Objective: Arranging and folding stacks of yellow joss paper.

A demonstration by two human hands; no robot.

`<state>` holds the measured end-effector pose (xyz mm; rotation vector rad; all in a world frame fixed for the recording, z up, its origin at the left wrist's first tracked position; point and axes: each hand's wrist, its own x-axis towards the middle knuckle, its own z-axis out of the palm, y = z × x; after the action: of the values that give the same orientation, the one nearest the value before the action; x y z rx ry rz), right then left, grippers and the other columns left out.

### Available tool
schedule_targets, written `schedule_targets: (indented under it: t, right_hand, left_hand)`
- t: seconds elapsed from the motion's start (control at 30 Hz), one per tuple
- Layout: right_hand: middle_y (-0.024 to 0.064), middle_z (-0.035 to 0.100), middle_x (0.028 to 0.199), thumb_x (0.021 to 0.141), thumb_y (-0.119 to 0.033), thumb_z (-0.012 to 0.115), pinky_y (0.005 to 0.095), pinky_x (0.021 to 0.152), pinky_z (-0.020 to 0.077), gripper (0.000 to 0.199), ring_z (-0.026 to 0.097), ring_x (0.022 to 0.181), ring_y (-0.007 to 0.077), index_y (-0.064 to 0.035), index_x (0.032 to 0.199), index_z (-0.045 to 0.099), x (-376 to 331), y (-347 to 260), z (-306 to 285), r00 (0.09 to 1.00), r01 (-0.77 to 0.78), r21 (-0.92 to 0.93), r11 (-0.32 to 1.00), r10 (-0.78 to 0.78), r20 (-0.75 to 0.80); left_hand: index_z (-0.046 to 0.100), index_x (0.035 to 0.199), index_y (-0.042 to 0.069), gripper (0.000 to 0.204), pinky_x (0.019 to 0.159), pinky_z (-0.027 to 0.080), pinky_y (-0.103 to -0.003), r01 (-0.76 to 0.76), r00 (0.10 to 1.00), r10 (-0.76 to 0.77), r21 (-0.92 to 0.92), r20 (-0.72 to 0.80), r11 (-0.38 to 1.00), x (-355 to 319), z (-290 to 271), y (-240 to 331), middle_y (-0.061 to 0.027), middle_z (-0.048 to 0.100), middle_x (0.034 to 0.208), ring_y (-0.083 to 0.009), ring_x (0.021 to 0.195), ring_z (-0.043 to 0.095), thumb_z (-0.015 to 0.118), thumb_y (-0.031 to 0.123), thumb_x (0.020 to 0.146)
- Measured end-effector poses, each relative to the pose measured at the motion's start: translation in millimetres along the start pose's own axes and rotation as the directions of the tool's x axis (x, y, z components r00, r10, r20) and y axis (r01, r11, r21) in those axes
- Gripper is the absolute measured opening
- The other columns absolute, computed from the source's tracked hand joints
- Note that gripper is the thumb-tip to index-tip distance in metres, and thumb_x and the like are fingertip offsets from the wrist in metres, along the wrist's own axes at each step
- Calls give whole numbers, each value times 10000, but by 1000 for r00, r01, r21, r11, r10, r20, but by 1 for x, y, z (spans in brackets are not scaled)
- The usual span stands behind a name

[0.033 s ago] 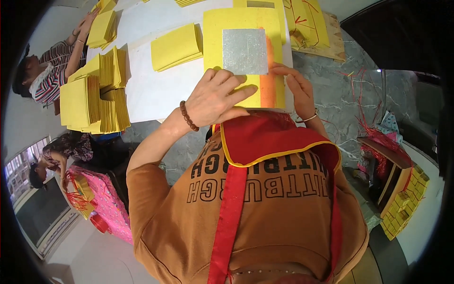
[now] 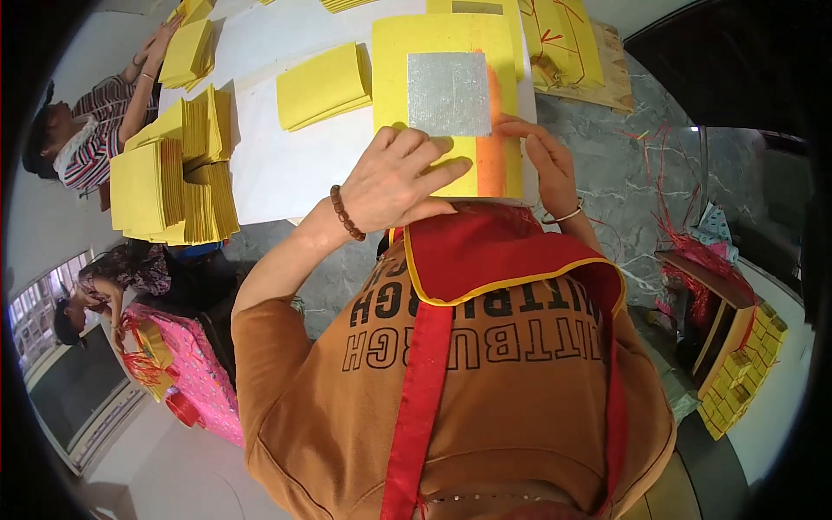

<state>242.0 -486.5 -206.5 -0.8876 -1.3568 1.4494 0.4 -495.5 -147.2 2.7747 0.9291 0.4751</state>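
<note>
A sheet of yellow paper (image 2: 390, 78) lies at the table's near right edge, with a silver square (image 2: 448, 94) on it and an orange stripe (image 2: 491, 169) down its right side. My left hand (image 2: 399, 178) rests over the paper's lower left part, index finger stretched across it, thumb near the lower edge. Beside the paper's right edge is my right hand (image 2: 546, 165); its fingers reach to the silver square's lower right corner, thumb apart. Both hands look open, fingertips on the paper.
Folded yellow paper stacks (image 2: 147, 191) stand on the white table (image 2: 269, 173) at left; another folded bundle (image 2: 322, 87) lies nearer. Tied yellow bundles (image 2: 568, 43) rest on a board at far right. Two people sit at left, one by a pink-covered table (image 2: 195, 364). Red strings hang at right.
</note>
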Motion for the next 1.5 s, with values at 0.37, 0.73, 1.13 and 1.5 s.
schedule_targets:
  t: [0.37,0.73,1.13,1.5]
  right_hand:
    - [94,614,1079,946,-146,395,303,977,354,289,523,1078,175,28,1065,592,2,-2,-1,1000,17,-49,999,-18,-18]
    - [66,610,1067,952,-168,413,258,910,391,300,536,1021,130,22,1118,576,1,6,-1,998,-47,57,997,50,-39]
    - [75,596,1113,908,-160,499,272,925,384,285,518,1068,148,12,1122,574,2,2,1,998,-37,4,999,37,-45]
    - [58,603,1105,690,10,639,387,1012,316,208,399,1235,311,-68,869,568,13,14,-3,959,279,-449,849,-269,87]
  left_hand:
    - [629,886,27,138,601,432,-313,47,987,-104,-399,-121,916,2,1,-7,-77,593,776,-242,690,549,623,126,792]
    - [619,812,2,97,516,394,-257,413,885,-439,-697,155,586,6,-2,-11,-59,564,643,-119,570,501,588,93,797]
    - [615,804,-24,120,491,358,-222,519,818,-511,-724,266,454,8,-4,-14,-9,527,604,-41,555,430,582,91,807]
    - [537,1178,80,640,886,418,-372,78,993,-15,-544,118,835,-5,-26,-33,-131,558,1111,-278,1085,487,729,432,680]
